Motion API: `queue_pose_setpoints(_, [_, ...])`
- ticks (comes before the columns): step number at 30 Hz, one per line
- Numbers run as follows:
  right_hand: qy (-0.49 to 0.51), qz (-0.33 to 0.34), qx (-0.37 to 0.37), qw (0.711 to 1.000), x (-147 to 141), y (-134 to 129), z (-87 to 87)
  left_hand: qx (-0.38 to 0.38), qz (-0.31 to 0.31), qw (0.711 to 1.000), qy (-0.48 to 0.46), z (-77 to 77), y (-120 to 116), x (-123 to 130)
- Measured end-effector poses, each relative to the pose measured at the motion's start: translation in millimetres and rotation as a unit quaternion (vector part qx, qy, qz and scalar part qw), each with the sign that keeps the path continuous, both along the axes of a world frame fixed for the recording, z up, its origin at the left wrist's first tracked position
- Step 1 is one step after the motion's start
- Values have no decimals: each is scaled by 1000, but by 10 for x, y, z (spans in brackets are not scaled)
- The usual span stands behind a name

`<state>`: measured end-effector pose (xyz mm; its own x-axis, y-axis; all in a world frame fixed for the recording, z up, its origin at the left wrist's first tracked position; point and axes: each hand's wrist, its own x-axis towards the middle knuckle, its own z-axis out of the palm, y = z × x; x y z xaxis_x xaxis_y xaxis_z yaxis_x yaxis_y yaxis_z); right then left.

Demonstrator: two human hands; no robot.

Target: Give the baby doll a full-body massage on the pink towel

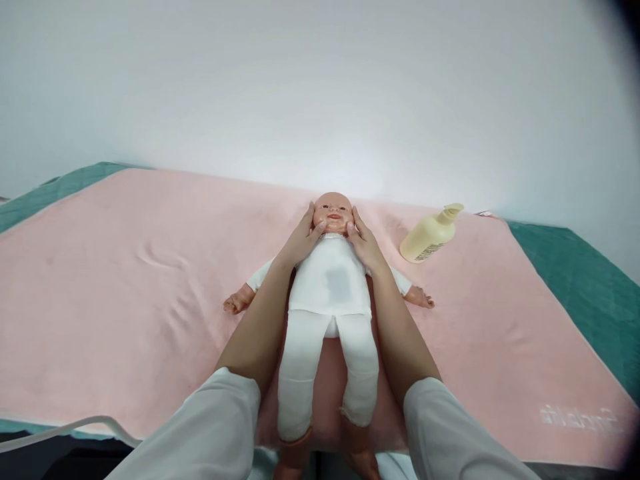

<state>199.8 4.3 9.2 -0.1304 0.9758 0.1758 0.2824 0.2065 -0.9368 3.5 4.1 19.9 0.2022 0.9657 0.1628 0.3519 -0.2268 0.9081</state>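
Note:
A baby doll (330,277) in a white top and white leggings lies on its back, its head toward the wall and its feet toward me. Its arms spread out to both sides. My left hand (302,239) cups the left side of the doll's head, the thumb by the mouth and chin. On the other side my right hand (366,241) mirrors it, thumb near the jaw and fingers along the cheek. The fingertips of both hands are partly hidden beside the head. A faint grey square marks the doll's chest.
Under the doll spreads a pink blanket (100,287), over a green cover (590,287) that shows at the sides. A pale yellow pump bottle (428,236) stands tilted in view to the right of the doll. A white cable (95,421) runs along the lower left. Behind is a white wall.

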Motion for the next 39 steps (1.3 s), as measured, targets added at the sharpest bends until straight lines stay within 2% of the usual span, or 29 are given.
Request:
queue_pose_setpoints(5, [6, -1, 8, 1000, -33, -30, 20, -17, 7, 999, -29, -3, -25, 18])
queue_pose_setpoints(13, [5, -25, 19, 999, -85, 30, -78, -4, 43, 998, -54, -121, 49, 70])
queue_pose_setpoints(17, [0, -36, 29, 999, -93, 45, -100, 0, 54, 997, -56, -119, 55, 77])
queue_pose_setpoints(26, [-26, -51, 44, 997, -111, -6, -31, -2, 71, 996, -61, -81, 35, 86])
queue_pose_setpoints(39, [6, -19, 36, 999, -60, 51, -81, -7, 47, 997, -63, -118, 70, 53])
